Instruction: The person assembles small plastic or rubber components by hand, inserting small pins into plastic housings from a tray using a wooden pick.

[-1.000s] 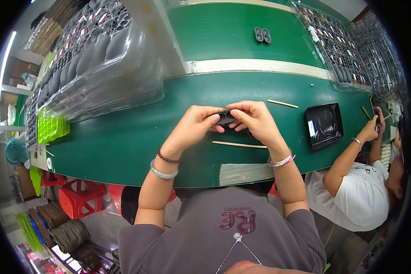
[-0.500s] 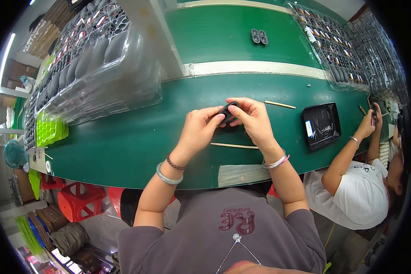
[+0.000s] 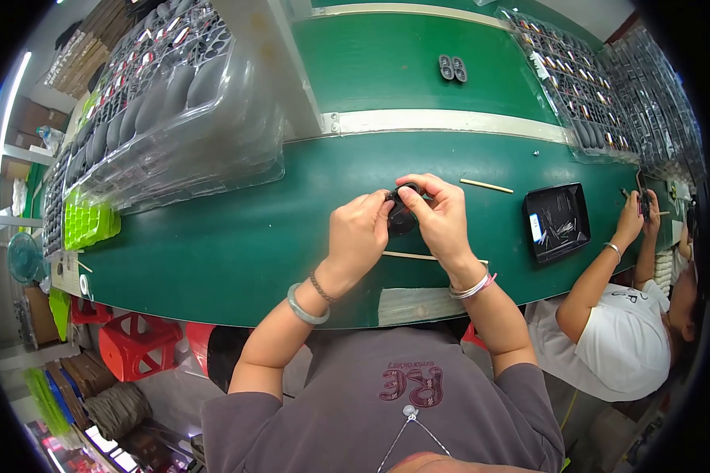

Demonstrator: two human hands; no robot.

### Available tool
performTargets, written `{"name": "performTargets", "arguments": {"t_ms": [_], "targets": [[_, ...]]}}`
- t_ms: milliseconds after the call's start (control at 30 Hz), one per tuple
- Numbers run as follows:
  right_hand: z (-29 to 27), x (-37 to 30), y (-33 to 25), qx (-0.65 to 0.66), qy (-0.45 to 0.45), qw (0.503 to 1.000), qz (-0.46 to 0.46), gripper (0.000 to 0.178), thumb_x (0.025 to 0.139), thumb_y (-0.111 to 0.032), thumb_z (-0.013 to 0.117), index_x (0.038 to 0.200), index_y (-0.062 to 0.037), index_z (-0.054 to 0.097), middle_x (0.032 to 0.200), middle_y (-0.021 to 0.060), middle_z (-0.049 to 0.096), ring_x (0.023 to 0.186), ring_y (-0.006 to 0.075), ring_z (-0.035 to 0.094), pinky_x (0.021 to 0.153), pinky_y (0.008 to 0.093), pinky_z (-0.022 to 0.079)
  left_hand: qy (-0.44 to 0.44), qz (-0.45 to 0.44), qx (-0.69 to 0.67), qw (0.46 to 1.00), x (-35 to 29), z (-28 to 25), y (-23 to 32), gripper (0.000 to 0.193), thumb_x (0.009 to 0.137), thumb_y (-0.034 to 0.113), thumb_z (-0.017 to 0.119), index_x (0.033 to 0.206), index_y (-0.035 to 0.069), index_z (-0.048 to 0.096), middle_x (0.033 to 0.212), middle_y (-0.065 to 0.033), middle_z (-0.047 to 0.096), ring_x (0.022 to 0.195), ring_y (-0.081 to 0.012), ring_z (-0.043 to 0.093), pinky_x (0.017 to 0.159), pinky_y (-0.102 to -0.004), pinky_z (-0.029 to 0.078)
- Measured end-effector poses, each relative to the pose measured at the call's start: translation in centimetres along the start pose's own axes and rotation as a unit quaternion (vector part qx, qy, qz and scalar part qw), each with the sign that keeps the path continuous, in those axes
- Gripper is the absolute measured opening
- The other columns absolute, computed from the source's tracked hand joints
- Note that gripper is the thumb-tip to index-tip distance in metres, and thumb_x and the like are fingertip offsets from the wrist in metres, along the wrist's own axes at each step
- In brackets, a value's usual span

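Between my two hands, above the green table (image 3: 213,264), is a small black rounded plastic case (image 3: 402,221). My left hand (image 3: 358,230) pinches its left upper edge between thumb and fingers. Thumb and fingers of my right hand (image 3: 442,219) close on its upper right side. My fingers cover part of the case, so its inner details cannot be made out. Just below the hands lies a thin wooden stick (image 3: 412,255), partly behind my right wrist. A shorter stick (image 3: 486,186) rests to the right of my right hand.
A black tray (image 3: 561,251) of thin metal pins stands at right. Two dark oval pieces (image 3: 453,68) lie farther back. Clear plastic trays (image 3: 237,150) of dark parts are stacked left, more trays (image 3: 584,87) far right. A whitish cloth (image 3: 422,304) lies at the near edge. A co-worker (image 3: 615,331) sits right.
The black case has been turned in my fingers and shows more of its rounded lower part. My left hand has shifted slightly right and rotated more upright. The view has shifted a little.
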State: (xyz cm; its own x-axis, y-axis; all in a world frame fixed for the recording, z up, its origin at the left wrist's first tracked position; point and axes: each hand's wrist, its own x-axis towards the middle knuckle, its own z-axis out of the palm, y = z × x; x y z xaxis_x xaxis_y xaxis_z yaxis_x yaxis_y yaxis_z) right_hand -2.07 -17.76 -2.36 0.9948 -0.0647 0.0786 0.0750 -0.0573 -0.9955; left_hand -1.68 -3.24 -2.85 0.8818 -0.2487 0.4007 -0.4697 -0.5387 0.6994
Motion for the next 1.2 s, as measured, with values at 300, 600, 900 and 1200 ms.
{"name": "performTargets", "arguments": {"t_ms": [300, 600, 900, 1200], "targets": [[0.2, 0.5, -0.3, 0.102, 0.043, 0.994, 0.018, 0.014, 0.085, -0.008, 0.062, 0.096, 0.0003, 0.063, 0.083, 0.0026, 0.063, 0.074, 0.0066, 0.057, 0.061, 0.0224, 0.049, -0.077, -0.233, -0.400, 0.883, 1.1, -1.2, -0.5, 0.026, 0.088, 0.007, 0.058, 0.111, -0.005, 0.059, 0.092, -0.0088, 0.064, 0.070, -0.0097, 0.061, 0.064, -0.0221, 0.052], [0.0, 0.7, 0.4, 0.045, 0.064, 0.996, -0.030, 0.011, 0.086, -0.006, 0.061, 0.094, -0.0002, 0.060, 0.081, 0.0020, 0.061, 0.075, 0.0073, 0.056, 0.064, 0.0214, 0.047, -0.132, -0.234, -0.454, 0.850, 0.5, -0.4, 0.0, 0.034, 0.089, 0.010, 0.058, 0.117, -0.008, 0.050, 0.096, -0.0101, 0.062, 0.080, -0.0113, 0.061, 0.072, -0.0249, 0.053], [0.2, 0.3, -0.6, 0.087, -0.017, 0.996, 0.032, 0.020, 0.089, -0.012, 0.059, 0.105, 0.0001, 0.059, 0.087, 0.0026, 0.062, 0.078, 0.0070, 0.058, 0.062, 0.0214, 0.051, -0.040, -0.181, -0.405, 0.895, 0.5, -0.3, -1.0, 0.023, 0.089, 0.006, 0.058, 0.109, -0.005, 0.058, 0.100, -0.0087, 0.062, 0.082, -0.0118, 0.062, 0.068, -0.0225, 0.053], [0.1, 0.1, 0.0, 0.118, -0.043, 0.988, 0.088, 0.019, 0.091, -0.014, 0.056, 0.102, 0.0018, 0.060, 0.095, 0.0062, 0.064, 0.082, 0.0106, 0.062, 0.062, 0.0228, 0.053, -0.031, -0.254, -0.486, 0.835, 1.0, -0.7, -1.3, 0.022, 0.090, 0.011, 0.057, 0.107, -0.003, 0.060, 0.095, -0.0073, 0.063, 0.084, -0.0123, 0.061, 0.071, -0.0244, 0.052]]}}
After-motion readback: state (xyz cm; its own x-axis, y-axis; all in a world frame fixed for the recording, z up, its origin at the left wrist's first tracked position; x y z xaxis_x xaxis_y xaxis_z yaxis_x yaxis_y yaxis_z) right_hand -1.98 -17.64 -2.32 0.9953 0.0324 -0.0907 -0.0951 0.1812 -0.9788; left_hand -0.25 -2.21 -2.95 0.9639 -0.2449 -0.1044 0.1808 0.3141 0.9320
